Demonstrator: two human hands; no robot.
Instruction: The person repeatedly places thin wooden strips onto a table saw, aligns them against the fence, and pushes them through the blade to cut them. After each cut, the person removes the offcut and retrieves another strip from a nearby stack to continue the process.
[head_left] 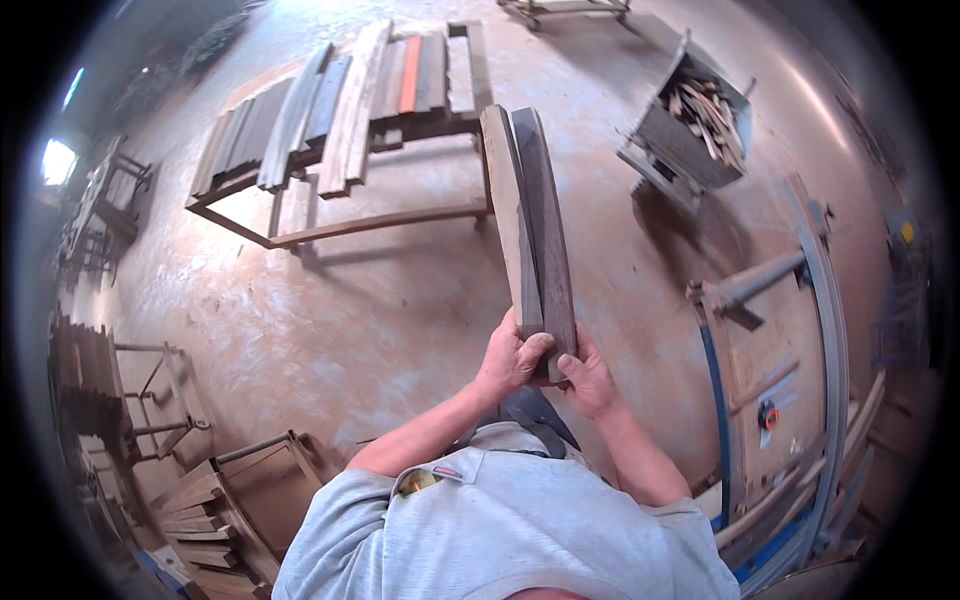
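Two long wooden boards are held side by side in front of me, their far ends pointing away and slightly apart. My left hand (512,355) is wrapped round the near end of the pale board (508,200), its thumb on top. Closed on the near end of the dark brown board (546,220) is my right hand (590,378), its thumb also pressing from above. Both hands nearly meet at the near ends. The fingers under the boards are mostly hidden.
Ahead to the left, a metal rack (380,222) carries several boards in different tones. A wheeled metal bin (690,165) of wood scraps stands far right. At right is a workbench (745,365) with a tape measure (768,415). Stacked wood pieces (205,525) lie at lower left.
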